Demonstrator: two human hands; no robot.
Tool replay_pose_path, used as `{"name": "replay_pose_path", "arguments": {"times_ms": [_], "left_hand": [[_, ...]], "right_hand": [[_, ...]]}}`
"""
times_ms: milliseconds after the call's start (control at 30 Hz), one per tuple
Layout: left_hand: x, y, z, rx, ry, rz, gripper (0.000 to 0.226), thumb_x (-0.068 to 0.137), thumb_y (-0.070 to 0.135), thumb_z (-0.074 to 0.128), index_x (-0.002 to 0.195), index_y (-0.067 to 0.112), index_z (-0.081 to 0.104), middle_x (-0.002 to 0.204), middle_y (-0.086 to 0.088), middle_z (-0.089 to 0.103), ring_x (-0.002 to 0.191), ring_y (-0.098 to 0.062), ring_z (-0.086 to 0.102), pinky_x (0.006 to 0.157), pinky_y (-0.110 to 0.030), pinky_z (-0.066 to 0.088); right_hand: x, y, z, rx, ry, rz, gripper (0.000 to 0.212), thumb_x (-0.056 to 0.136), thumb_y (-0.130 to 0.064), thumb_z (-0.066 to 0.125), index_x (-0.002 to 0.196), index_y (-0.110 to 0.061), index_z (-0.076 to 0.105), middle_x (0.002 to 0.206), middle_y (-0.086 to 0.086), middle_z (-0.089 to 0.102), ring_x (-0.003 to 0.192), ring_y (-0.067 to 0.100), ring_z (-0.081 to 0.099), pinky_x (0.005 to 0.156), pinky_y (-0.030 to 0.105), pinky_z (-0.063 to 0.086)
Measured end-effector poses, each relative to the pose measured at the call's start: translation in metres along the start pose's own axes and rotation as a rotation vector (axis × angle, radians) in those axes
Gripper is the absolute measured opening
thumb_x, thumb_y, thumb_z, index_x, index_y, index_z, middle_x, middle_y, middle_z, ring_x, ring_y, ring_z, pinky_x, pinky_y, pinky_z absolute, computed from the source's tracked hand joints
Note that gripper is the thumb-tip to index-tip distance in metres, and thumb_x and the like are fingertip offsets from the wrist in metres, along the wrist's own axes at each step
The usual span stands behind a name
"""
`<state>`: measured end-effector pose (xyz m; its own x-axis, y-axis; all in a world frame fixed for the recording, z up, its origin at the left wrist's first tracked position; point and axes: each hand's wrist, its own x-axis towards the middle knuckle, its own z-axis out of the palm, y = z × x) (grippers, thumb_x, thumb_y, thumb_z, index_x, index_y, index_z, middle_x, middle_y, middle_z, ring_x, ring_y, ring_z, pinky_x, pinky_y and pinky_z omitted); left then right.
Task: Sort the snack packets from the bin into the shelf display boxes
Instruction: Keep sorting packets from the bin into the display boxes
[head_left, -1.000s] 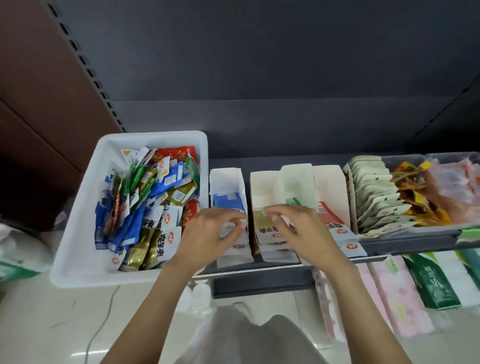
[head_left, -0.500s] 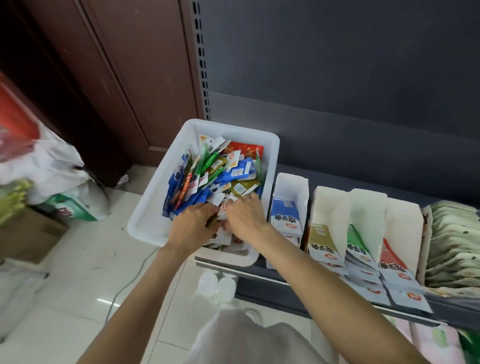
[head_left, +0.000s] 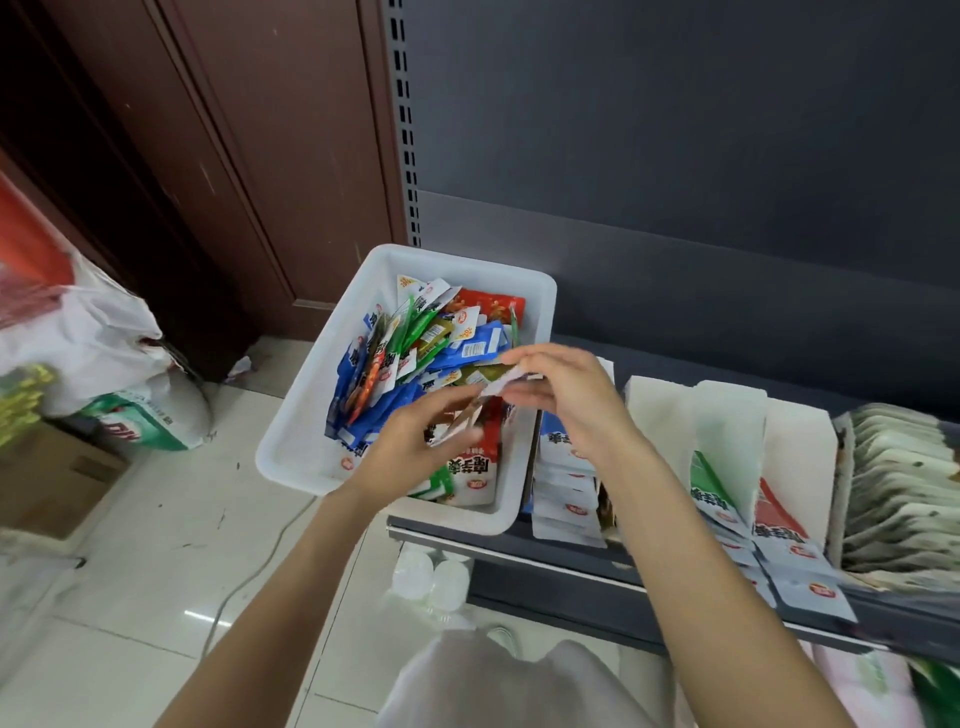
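Both hands, left (head_left: 415, 441) and right (head_left: 566, 395), have lifted from the bin (head_left: 311, 415), pinching 1 packet (head_left: 493, 389).

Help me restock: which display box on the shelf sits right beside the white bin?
The blue-packet display box, directly against the white bin on its right. The green-packet box and red-packet box stand farther right along the shelf.

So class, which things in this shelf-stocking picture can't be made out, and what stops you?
Head view:
- Packets held between left hand and right hand: motion-blurred, colour and print unreadable.
- Blue-packet display box: mostly behind the right forearm.
- Stacked pale packets: cut off by the right edge.
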<state>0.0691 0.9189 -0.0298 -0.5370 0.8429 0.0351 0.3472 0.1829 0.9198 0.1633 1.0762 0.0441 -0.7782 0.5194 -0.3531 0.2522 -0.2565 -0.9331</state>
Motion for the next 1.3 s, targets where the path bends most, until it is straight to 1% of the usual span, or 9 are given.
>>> {"name": "replay_pose_path", "arguments": {"times_ms": [133,400,533,767,867,967,1067,1200,1300], "left_hand": [[0.002,0.017,0.006,-0.326,0.281,-0.152,0.019,0.095,0.015,0.052,0.089,-0.001,0.060,0.082,-0.019,0.067,0.072,-0.020,0.068,0.058,-0.022,0.054],[0.011,0.030,0.008,-0.189,0.111,-0.105,0.013,0.092,0.015,0.058,0.087,0.011,0.068,0.075,-0.006,0.071,0.068,-0.017,0.068,0.062,-0.027,0.054],[0.019,0.053,0.024,-0.044,0.018,0.026,0.015,0.087,0.017,0.065,0.076,0.027,0.069,0.070,0.005,0.071,0.061,-0.012,0.068,0.055,-0.024,0.054],[0.050,0.076,0.078,0.024,0.032,0.231,0.012,0.079,0.018,0.074,0.092,0.020,0.073,0.083,0.013,0.071,0.075,0.000,0.066,0.070,-0.015,0.053],[0.060,0.071,0.106,0.179,0.035,0.355,0.015,0.083,0.017,0.070,0.097,0.020,0.073,0.090,0.009,0.072,0.083,-0.001,0.065,0.078,-0.013,0.050],[0.067,0.061,0.128,0.456,-0.017,0.456,0.023,0.082,0.022,0.071,0.106,0.023,0.070,0.101,0.006,0.071,0.096,-0.011,0.063,0.090,-0.027,0.044],[0.069,0.048,0.137,0.652,-0.061,0.471,0.026,0.078,0.023,0.076,0.104,0.023,0.072,0.100,0.003,0.071,0.097,-0.018,0.064,0.094,-0.035,0.041],[0.065,0.030,0.133,0.705,-0.154,0.430,0.028,0.081,0.012,0.070,0.108,0.020,0.070,0.109,0.002,0.069,0.108,-0.018,0.060,0.107,-0.036,0.031],[0.062,0.021,0.129,0.693,-0.218,0.439,0.033,0.083,0.011,0.067,0.115,0.018,0.066,0.123,0.002,0.063,0.121,-0.018,0.052,0.112,-0.035,0.020]], "right_hand": [[-0.006,0.002,-0.016,0.182,0.015,0.061,0.022,0.096,-0.022,0.053,0.095,-0.006,0.069,0.078,0.004,0.070,0.072,0.014,0.070,0.060,0.020,0.055],[-0.013,0.010,-0.028,-0.207,0.054,-0.079,0.029,0.090,-0.028,0.063,0.116,-0.015,0.060,0.099,-0.001,0.067,0.082,0.011,0.066,0.059,0.022,0.053],[-0.034,0.007,-0.051,-0.396,0.066,-0.241,0.009,0.090,-0.019,0.063,0.099,-0.017,0.062,0.086,-0.001,0.067,0.060,0.002,0.062,0.050,0.020,0.050],[-0.093,0.022,-0.133,-0.314,0.549,-0.410,0.005,0.092,-0.015,0.060,0.092,-0.013,0.064,0.080,-0.007,0.068,0.071,0.008,0.066,0.065,0.034,0.059],[-0.112,0.034,-0.152,-0.502,0.751,-0.478,0.009,0.092,-0.029,0.060,0.090,-0.021,0.063,0.076,-0.002,0.068,0.066,0.015,0.067,0.062,0.043,0.056],[-0.115,0.051,-0.151,-0.795,0.872,-0.566,0.018,0.091,-0.034,0.060,0.094,-0.017,0.067,0.072,0.003,0.069,0.059,0.020,0.062,0.055,0.031,0.051],[-0.103,0.072,-0.135,-0.923,0.852,-0.633,0.010,0.090,-0.018,0.064,0.094,-0.012,0.071,0.079,0.000,0.071,0.062,0.011,0.063,0.057,0.011,0.040],[-0.079,0.106,-0.124,-1.234,0.624,-0.580,0.027,0.070,0.002,0.075,0.090,-0.017,0.071,0.084,-0.001,0.072,0.066,0.017,0.067,0.057,0.024,0.054],[-0.075,0.121,-0.126,-1.437,0.444,-0.551,0.019,0.080,-0.017,0.058,0.089,-0.025,0.073,0.093,-0.011,0.072,0.084,0.014,0.065,0.076,0.029,0.041]]}}
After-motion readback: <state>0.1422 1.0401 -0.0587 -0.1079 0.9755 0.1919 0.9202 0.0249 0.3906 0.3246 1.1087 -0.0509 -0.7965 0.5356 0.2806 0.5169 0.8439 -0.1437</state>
